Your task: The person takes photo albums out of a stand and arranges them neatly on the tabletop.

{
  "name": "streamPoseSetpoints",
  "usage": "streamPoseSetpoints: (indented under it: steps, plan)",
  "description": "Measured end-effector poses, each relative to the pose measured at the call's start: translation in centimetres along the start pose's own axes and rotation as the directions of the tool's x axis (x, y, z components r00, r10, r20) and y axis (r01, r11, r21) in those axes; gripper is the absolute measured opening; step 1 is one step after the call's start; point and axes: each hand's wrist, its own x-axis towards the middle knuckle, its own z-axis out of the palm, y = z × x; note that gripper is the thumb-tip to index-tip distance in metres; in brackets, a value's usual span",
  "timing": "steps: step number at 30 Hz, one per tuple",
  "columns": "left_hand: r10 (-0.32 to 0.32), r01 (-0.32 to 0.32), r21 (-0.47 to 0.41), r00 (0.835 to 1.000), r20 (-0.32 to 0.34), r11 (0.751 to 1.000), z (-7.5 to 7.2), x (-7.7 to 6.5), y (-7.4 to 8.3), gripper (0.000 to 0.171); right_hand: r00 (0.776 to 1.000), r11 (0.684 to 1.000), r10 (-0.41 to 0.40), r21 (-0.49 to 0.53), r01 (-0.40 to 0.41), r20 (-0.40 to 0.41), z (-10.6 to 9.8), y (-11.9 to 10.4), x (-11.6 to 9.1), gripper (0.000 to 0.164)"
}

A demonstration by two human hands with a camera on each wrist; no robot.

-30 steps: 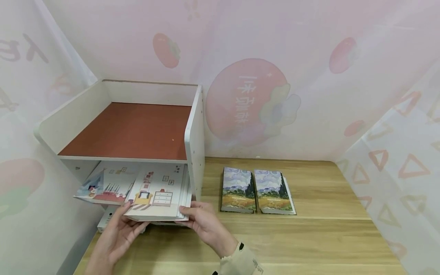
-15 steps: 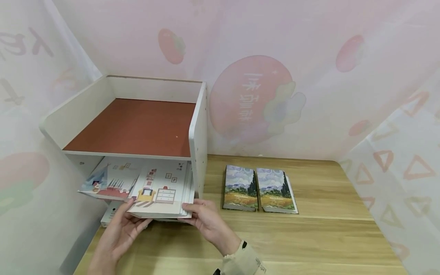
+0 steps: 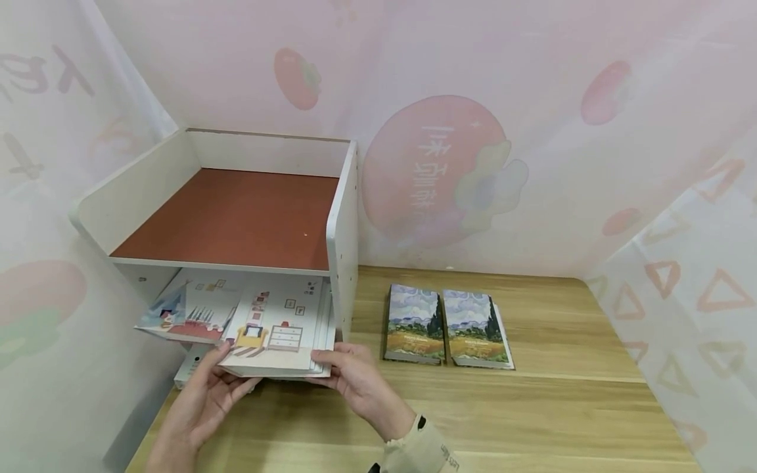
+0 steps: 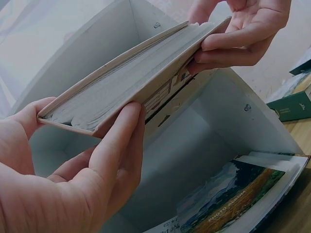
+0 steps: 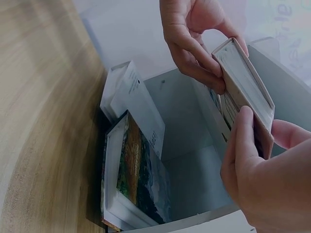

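Both hands hold a thick photo album (image 3: 278,358) at its near end. Its white cover shows a yellow armchair and a dresser, and its far part lies in the shelf's upper compartment. My left hand (image 3: 204,401) grips the near left corner, thumb on the cover and fingers beneath. At the near right corner my right hand (image 3: 357,384) pinches it the same way. The left wrist view shows the album's page edges (image 4: 131,80) between the covers. Left of it, on the same level, another white album (image 3: 204,318) with a candle picture sticks out.
The white shelf (image 3: 342,210) has a red-brown top board (image 3: 236,220). Its lower compartment holds a landscape-covered photo album (image 5: 141,174) and a white volume (image 5: 133,99). Two landscape-covered albums, a left one (image 3: 414,323) and a right one (image 3: 478,328), lie on the wooden table (image 3: 568,341).
The head view has shifted slightly, so the scene sits a little further right. Both hands keep their hold on the album, which stays at nearly the same place in the shelf.
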Motion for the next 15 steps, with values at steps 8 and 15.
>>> streamPoseSetpoints:
  steps: [8, 15]
  plan:
    - [0.007, -0.007, -0.006, 1.000, -0.009, 1.000, -0.11, -0.37, -0.14, 0.023, 0.999, 0.999, -0.007, -0.038, 0.006, -0.032, 0.35, 0.13, -0.16, 0.030]
    - [0.039, -0.037, -0.047, 0.998, 0.040, 0.998, -0.35, -0.97, -0.24, 0.024, 0.999, 0.996, -0.001, -0.085, -0.002, -0.035, 0.59, 0.02, -0.33, 0.030]
